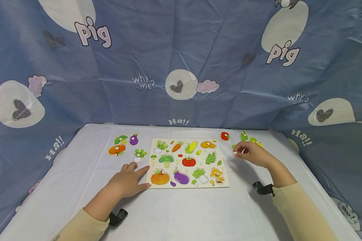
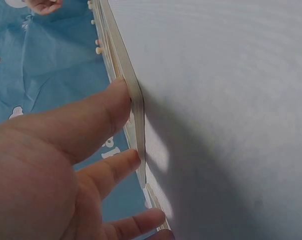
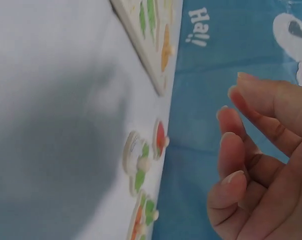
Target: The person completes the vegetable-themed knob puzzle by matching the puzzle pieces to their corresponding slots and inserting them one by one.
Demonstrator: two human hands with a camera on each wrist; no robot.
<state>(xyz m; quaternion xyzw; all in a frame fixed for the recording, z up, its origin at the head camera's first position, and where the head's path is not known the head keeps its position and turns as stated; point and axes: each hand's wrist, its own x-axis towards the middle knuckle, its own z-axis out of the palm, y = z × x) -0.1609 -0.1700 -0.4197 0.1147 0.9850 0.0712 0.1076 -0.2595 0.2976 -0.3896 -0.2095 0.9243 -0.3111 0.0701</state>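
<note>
A vegetable puzzle board lies on the white table. My left hand touches its left edge with spread fingers; in the left wrist view the thumb meets the board's side. To the right of the board, my right hand is above the table, its fingers loosely bent. Nothing shows between those fingers in the right wrist view. Below it lie a knobbed leafy green-and-white piece and a tomato piece. A mushroom piece sits in the board's lower right corner.
Left of the board lie broccoli, eggplant, pumpkin and radish pieces. At the back right are a green leafy piece and a yellow-green piece. A blue printed curtain stands behind the table.
</note>
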